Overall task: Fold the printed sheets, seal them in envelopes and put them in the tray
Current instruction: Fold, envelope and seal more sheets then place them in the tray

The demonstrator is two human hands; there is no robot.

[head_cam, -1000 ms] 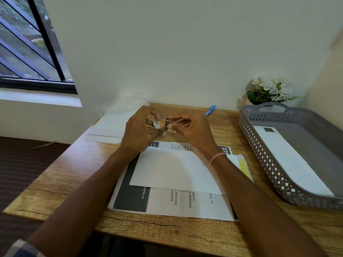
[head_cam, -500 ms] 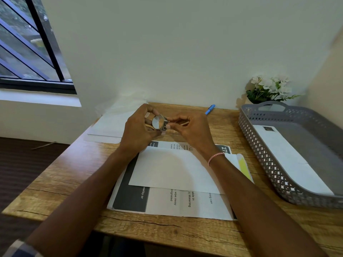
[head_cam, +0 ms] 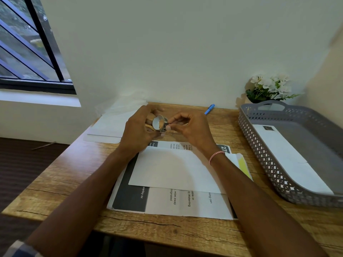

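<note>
In the head view, both hands are raised together just above the far middle of the table [head_cam: 61, 175], at 12 o'clock from the papers. The left hand [head_cam: 141, 130] grips a small roll of tape [head_cam: 159, 124] with curled fingers. The right hand [head_cam: 191, 130] pinches the edge of the same roll with thumb and fingertips. A thin bracelet [head_cam: 216, 157] is on the right wrist.

Under the forearms lies a white envelope [head_cam: 172, 167], on top of the printed sheets [head_cam: 185, 203] at the middle of the table. At 3 o'clock stands the grey tray [head_cam: 259, 154], and one envelope in the tray [head_cam: 289, 160] lies flat. At 1 o'clock, near the wall, are a blue pen [head_cam: 209, 109] and white flowers [head_cam: 269, 88]. At 10 o'clock is a stack of white paper [head_cam: 111, 125]
</note>
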